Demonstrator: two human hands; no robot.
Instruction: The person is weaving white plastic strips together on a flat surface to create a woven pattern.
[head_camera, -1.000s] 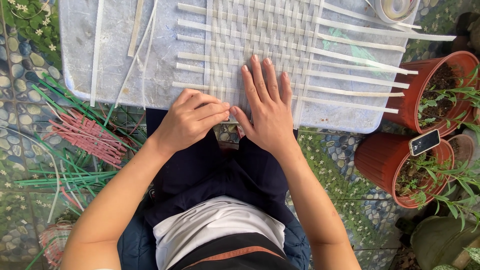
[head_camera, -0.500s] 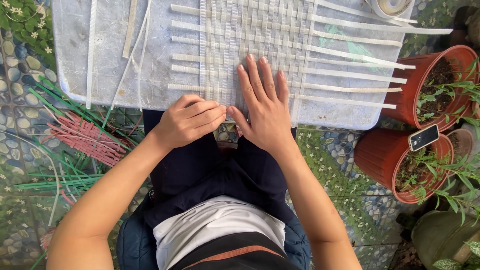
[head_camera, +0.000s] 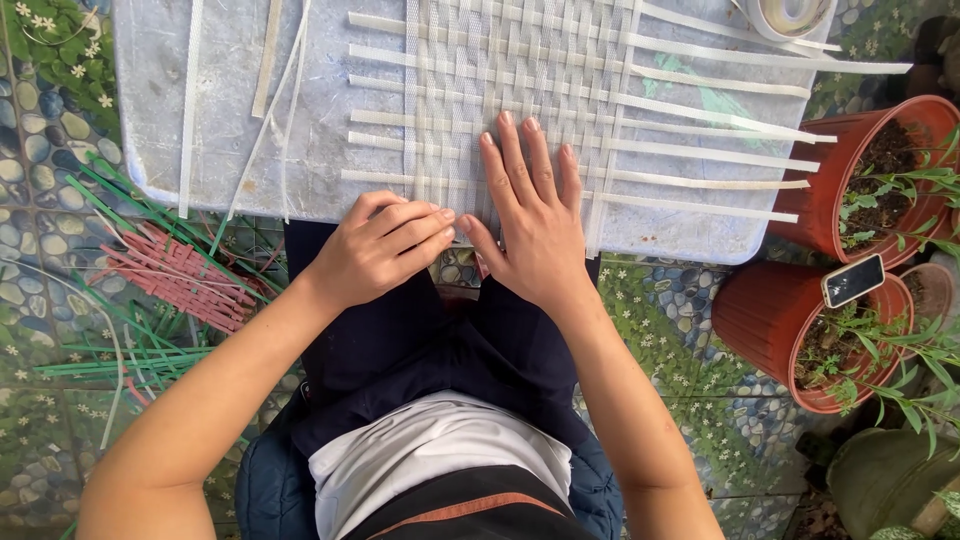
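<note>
A mat of woven white strips (head_camera: 540, 90) lies on a pale plastic board (head_camera: 330, 150) across my lap. My right hand (head_camera: 530, 215) presses flat on the near edge of the weave, fingers spread and pointing away. My left hand (head_camera: 380, 245) is curled beside it at the board's near edge, fingertips pinched at the ends of the white strips next to my right thumb. Whether it grips a strip end I cannot tell. Long strip ends (head_camera: 720, 125) stick out to the right of the weave.
Loose white strips (head_camera: 270, 60) lie on the board's left part. Green and red strips with a red woven piece (head_camera: 175, 275) lie on the patterned floor at left. Red plant pots (head_camera: 880, 160) stand at right, a phone (head_camera: 852, 280) resting on one. A tape roll (head_camera: 790, 15) sits top right.
The board and weave appear slightly lower and nearer in view. My right hand has stayed flat on the weave, and my left hand remains curled beside it, shifted slightly.
</note>
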